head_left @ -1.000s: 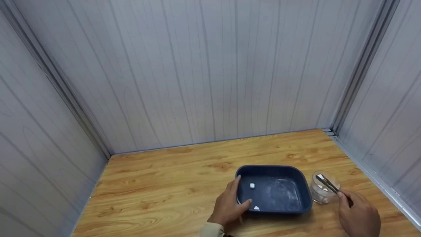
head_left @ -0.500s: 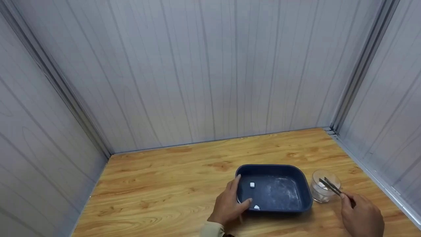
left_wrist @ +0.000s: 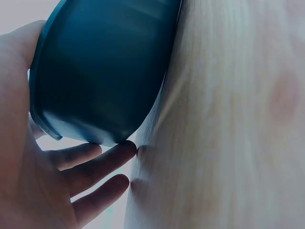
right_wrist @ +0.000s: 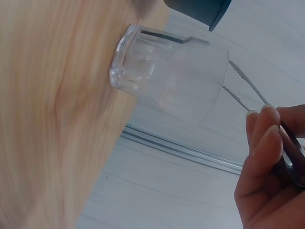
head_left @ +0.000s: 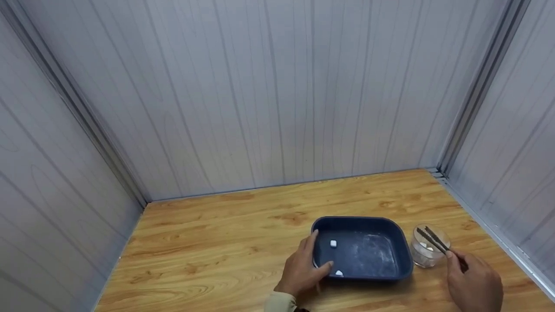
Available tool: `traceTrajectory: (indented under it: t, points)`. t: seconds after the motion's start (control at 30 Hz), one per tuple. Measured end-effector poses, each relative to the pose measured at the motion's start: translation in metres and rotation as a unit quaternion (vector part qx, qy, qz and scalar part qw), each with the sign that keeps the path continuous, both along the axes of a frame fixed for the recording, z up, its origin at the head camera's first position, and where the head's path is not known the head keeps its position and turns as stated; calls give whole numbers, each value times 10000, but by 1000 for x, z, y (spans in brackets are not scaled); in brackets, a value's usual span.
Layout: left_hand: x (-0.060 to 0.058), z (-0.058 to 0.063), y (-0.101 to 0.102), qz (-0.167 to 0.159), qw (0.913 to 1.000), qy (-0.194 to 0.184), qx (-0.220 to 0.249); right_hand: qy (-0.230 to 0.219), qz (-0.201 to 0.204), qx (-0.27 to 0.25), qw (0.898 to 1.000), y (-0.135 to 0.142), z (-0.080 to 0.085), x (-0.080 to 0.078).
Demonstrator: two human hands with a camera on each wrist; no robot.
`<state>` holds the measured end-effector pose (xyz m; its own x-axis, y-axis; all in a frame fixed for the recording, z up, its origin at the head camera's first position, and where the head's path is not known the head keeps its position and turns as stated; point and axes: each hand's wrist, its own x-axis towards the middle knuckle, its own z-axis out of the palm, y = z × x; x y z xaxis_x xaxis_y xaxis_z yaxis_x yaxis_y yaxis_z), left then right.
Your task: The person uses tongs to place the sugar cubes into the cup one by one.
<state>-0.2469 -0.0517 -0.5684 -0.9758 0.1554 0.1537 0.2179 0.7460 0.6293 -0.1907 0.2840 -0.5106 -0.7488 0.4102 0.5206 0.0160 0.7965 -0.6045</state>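
Observation:
My left hand [head_left: 301, 264] grips the left end of a dark blue rectangular dish [head_left: 403, 260], thumb over the near rim and fingers along the outer wall. Inside it, a small white cube [head_left: 333, 243] lies toward the left, and a white piece [head_left: 339, 273] sits by the near wall, close to my thumb. To the right of the dish stands a clear glass [right_wrist: 171, 71] with several white pieces in its bottom. My right hand [head_left: 475, 277] pinches small metal tongs [right_wrist: 245, 78] with serrated tips. The tips are spread apart over the glass mouth, nothing between them.
Pale powdery marks cover part of the dish's floor. The wood-grain table [head_left: 208, 242] extends to the left and behind the dish. Pale panel walls [head_left: 269, 95] enclose the back and both sides, with a metal edge strip [head_left: 498, 234] along the right.
A white piece held in the tongs at the glass mouth has been let go into the glass. The tongs dipped, then rose with tips spread. My left hand and the dish stay put.

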Motion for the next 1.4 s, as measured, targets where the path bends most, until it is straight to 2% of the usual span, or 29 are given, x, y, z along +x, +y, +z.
traceTrajectory:
  t: [0.23, 0.37, 0.7, 1.13, 1.4]
  points:
    - [0, -1, -1, -68, 9998, 146, -82, 146, 103, -69, 9998, -15, 1, -2]
    - [0, -1, -1, -64, 9999, 146, -58, 394, 280, -35, 9988, -26, -2, -4]
    - [1, 0, -2, -84, 9999, 113, -59, 565, 784, 34, 9953, -55, -12, -6]
    - [1, -1, -2, -144, 9997, 182, 69, 519, 1626, 457, 9843, -83, -26, -13]
    - [1, -1, -2, -104, 9994, 324, 26, 369, 2018, 673, 9764, -96, -28, -15]
